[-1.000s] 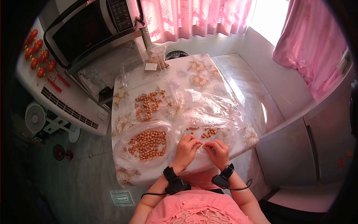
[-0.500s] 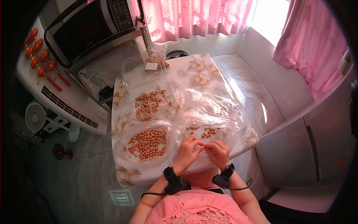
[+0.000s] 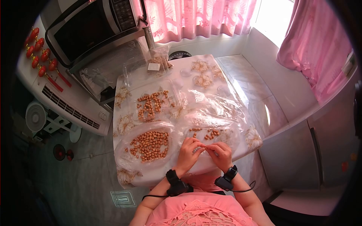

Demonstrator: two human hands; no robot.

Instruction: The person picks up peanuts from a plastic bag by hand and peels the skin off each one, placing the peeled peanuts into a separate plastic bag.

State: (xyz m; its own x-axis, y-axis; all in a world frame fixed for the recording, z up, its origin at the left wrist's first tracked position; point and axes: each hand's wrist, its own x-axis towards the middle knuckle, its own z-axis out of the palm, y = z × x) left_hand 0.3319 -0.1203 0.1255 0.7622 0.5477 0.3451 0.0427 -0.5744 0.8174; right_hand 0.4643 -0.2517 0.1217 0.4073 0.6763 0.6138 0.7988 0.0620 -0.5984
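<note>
My left hand (image 3: 190,153) and my right hand (image 3: 220,154) meet at the fingertips near the table's front edge. Both are closed in a pinch around something too small and covered to make out. Just beyond them lies a clear plastic bag (image 3: 230,128) with a few brown nuts (image 3: 212,134) on it. Left of my left hand, a larger pile of brown, round nuts (image 3: 149,146) rests in a spread clear bag (image 3: 124,160). Farther back is a third group of nuts (image 3: 151,106) on clear plastic.
A flower-patterned cloth covers the table (image 3: 177,67). At its back left stands a plastic bag of brown pieces (image 3: 160,60) with a white label. A microwave (image 3: 88,28) sits on a rack at the left. Grey cabinet doors (image 3: 290,158) stand to the right.
Both hands stay pinched together in nearly the same place, with only a slight shift of the fingers. The nuts and bags look unchanged.
</note>
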